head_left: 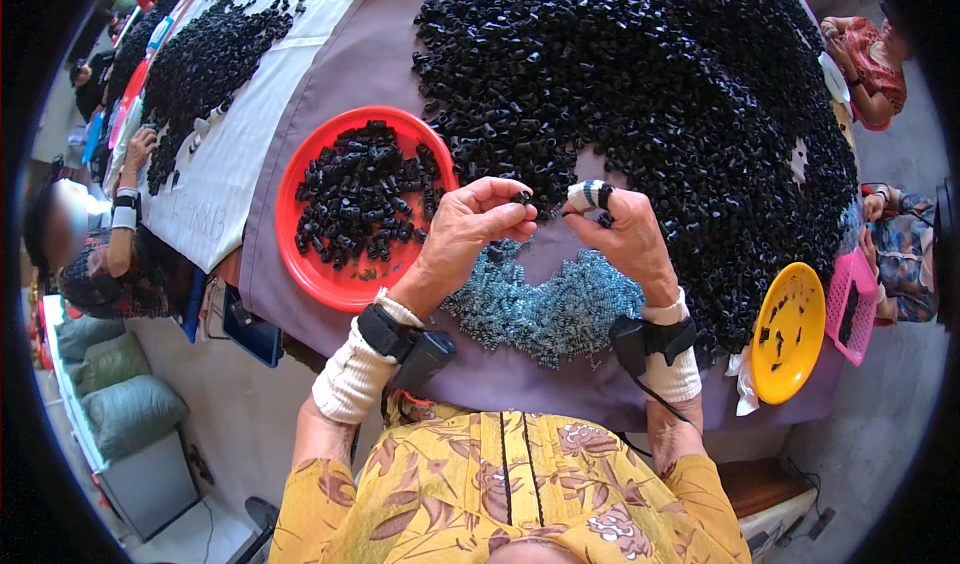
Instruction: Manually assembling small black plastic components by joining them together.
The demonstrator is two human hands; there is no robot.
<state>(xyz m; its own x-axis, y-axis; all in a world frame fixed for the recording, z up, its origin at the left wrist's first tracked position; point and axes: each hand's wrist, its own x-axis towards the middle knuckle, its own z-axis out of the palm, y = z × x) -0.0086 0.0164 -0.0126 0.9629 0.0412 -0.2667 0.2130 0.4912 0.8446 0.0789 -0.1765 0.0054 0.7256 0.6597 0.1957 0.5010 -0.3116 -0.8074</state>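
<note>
My left hand (pixel 468 230) is closed in a pinch on a small black plastic piece (pixel 522 198) between thumb and fingertips. Close by on its right, my right hand (pixel 632 242) has its thumb and fingers drawn together, and whatever they hold is too small or hidden to name. One of its fingers wears a white and blue striped cover (pixel 588 196). Below both hands lies a heap of tiny bluish metal pieces, which look like springs (pixel 545 309). A red round tray (pixel 297 239) with many black plastic pieces stands beside my left hand.
A large pile of black plastic pieces (pixel 640 74) spreads over the purple tablecloth (pixel 350 64) beyond my hands. At the right edge are a yellow plate (pixel 790 334) and a pink basket (pixel 852 304). Other people sit left and right; one person's hand (pixel 140 149) reaches another black pile.
</note>
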